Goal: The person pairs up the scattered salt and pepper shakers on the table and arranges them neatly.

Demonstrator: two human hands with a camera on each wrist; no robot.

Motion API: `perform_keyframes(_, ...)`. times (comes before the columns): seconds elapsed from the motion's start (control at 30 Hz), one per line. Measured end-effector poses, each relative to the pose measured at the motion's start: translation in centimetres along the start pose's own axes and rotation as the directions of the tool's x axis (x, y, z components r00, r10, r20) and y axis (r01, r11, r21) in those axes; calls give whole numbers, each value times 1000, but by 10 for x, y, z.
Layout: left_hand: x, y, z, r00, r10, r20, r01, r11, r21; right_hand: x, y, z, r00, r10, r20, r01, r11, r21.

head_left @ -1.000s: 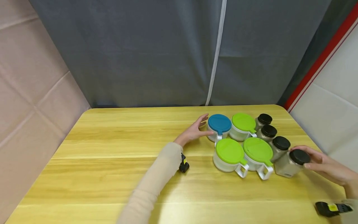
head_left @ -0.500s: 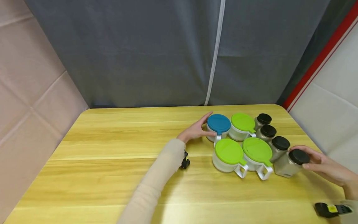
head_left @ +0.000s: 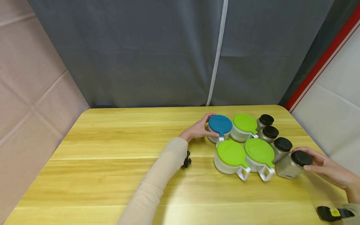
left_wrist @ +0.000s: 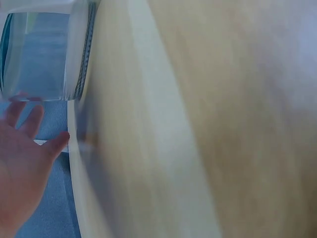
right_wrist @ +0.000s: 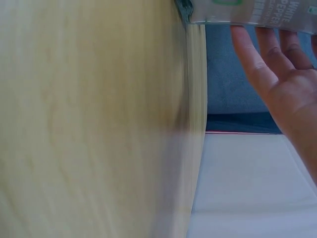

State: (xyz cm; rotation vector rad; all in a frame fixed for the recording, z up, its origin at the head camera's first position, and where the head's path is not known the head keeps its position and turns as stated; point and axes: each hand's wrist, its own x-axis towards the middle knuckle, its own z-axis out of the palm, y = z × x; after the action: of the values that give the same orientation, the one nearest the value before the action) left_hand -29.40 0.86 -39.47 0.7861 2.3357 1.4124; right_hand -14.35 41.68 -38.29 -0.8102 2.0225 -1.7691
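Note:
My left hand [head_left: 198, 129] holds a clear seasoning jar with a blue lid [head_left: 220, 124] from its left side, thumb at the front and fingers reaching round the back. In the left wrist view, fingertips meet the wall of that glass jar [left_wrist: 42, 54]. On the right, a square spice jar with a black lid [head_left: 289, 166] stands on the table. My right hand [head_left: 327, 167] grips it near the lid, thumb in front and fingers behind. "White pepper" is printed on this jar [right_wrist: 267, 12] in the right wrist view.
Three green-lidded jars with white handles cluster beside the blue one: back [head_left: 245, 122], front left [head_left: 232, 152] and front right [head_left: 259, 151]. Further black-lidded spice jars [head_left: 282, 144] line up behind the held one. The wooden table [head_left: 112, 162] meets a grey curtain [head_left: 140, 56] at the back.
My left hand has moved right and closed in on the blue-lidded jar, its fingers now reaching behind it. The right hand and all the jars stay in place.

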Motion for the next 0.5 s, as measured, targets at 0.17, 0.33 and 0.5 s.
perform_keyframes(0.17, 1, 0, 4, 1000, -23, -22, 23, 1000, -8, 0, -1, 2, 1000, -11, -14, 10, 999, -34)
perform_keyframes(0.33, 1, -1, 8, 998, 13, -61, -8, 997, 77, -1, -2, 6, 997, -13, -82, 5, 995, -97)
perform_keyframes(0.5, 0, 0, 8, 995, 33, -91, -21, 991, 130, -3, -2, 9, 990, -8, -142, -23, 976, -218)
